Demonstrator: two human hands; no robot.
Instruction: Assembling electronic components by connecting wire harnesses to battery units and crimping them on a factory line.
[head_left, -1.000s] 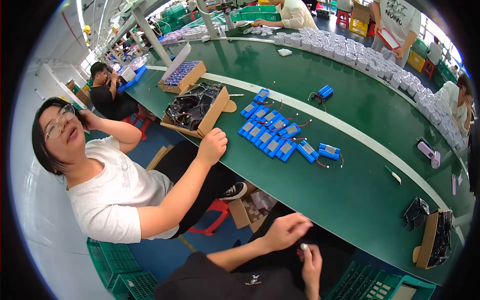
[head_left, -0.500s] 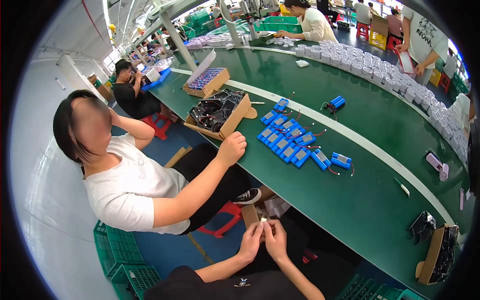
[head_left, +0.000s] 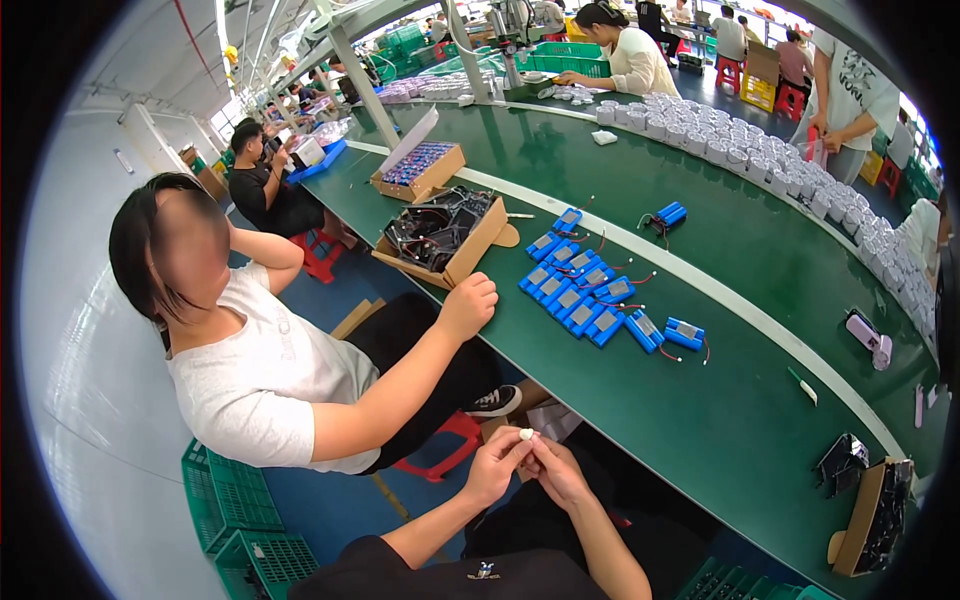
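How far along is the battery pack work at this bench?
Done: rows of blue battery packs with leads lie on the green table. In hand: left hand and right hand pinch a small white piece over the lap. Left: an open carton of black parts looks quite full.

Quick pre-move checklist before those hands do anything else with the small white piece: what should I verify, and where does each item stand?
1. Small white piece pinched between both hands: ok, left hand and right hand meet at it.
2. Piece held over the lap, off the green table: ok.
3. Blue battery packs lying on the table: ok.
4. Co-worker's fist resting on the table edge beside the packs: not ok, close by.
5. What the piece is: cannot tell, too small.
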